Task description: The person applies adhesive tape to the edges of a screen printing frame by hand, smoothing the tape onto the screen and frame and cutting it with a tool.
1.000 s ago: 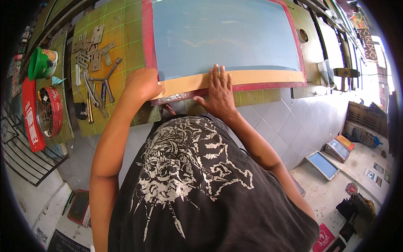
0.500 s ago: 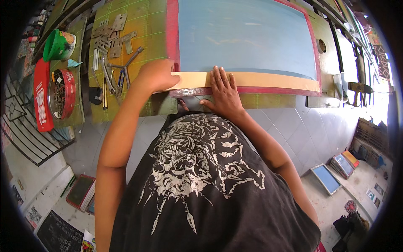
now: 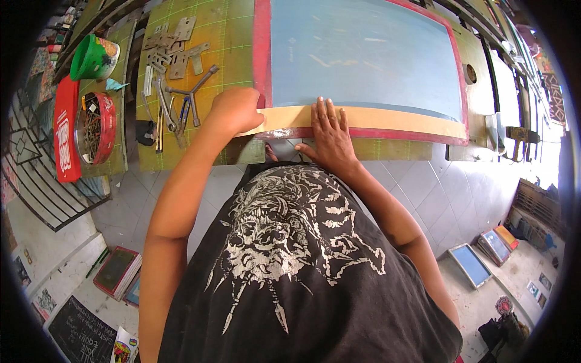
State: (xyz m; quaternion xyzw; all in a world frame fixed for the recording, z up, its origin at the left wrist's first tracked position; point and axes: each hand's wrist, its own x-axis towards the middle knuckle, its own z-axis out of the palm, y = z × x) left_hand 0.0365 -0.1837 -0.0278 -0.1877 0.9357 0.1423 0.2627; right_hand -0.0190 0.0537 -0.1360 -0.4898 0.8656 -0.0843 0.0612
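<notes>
A screen-printing frame (image 3: pixel 261 54) with red edges and blue mesh (image 3: pixel 363 60) lies on a green-yellow gridded board. Along its near side runs a strip of tan tape (image 3: pixel 399 123). At the frame's near left corner, my left hand (image 3: pixel 235 112) is closed around the left end of the tape, its fingertips partly hidden. My right hand (image 3: pixel 331 132) presses flat on the tape, fingers stretched over it and the thumb spread toward me.
Left of the frame lie metal brackets (image 3: pixel 181 48), a three-armed wrench (image 3: pixel 192 92), a spanner (image 3: pixel 163 106) and pens. Farther left stand a green bucket (image 3: pixel 91 57) and a red round tin (image 3: pixel 107 127) of small metal pieces. Small frames (image 3: pixel 469 266) rest on the floor at right.
The whole view has shifted slightly, so the board and frame appear a little farther right. Both hands keep nearly the same places on the tape.
</notes>
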